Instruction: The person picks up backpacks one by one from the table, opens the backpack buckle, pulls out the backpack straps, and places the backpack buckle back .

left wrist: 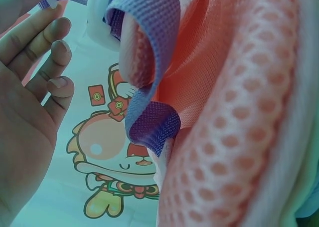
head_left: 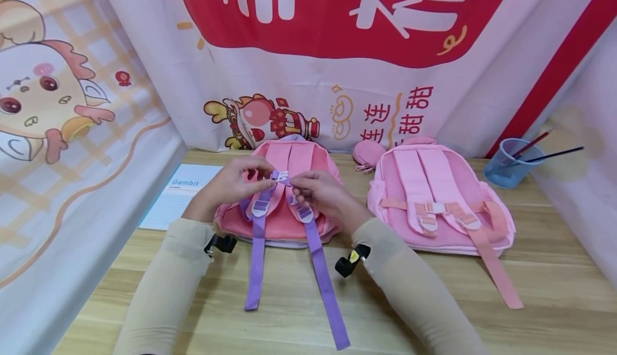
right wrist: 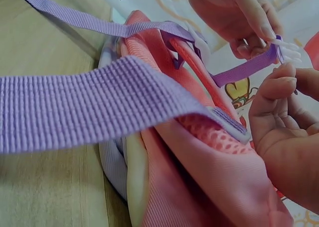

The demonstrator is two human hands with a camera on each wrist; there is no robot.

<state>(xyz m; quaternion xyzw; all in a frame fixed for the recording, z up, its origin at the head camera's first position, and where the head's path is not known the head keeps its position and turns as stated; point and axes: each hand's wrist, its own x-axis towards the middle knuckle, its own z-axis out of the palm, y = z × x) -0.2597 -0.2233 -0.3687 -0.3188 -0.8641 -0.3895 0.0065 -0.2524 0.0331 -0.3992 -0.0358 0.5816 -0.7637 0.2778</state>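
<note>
Buckle (head_left: 282, 176), white on purple webbing (right wrist: 244, 73), sits over the pink backpack (head_left: 284, 227), toward eleven o'clock on the surface (head_left: 286, 296). Left hand (head_left: 231, 181) pinches its nine-o'clock end, right hand (head_left: 325, 191) its three. Joining halves seems underway; next likely calls for careful alignment, then pressing.

Left grip (head_left: 232, 182) and right grip (head_left: 326, 193) close together, both in a pinch, sleeved forearms (head_left: 166, 280) slanted inward
</note>
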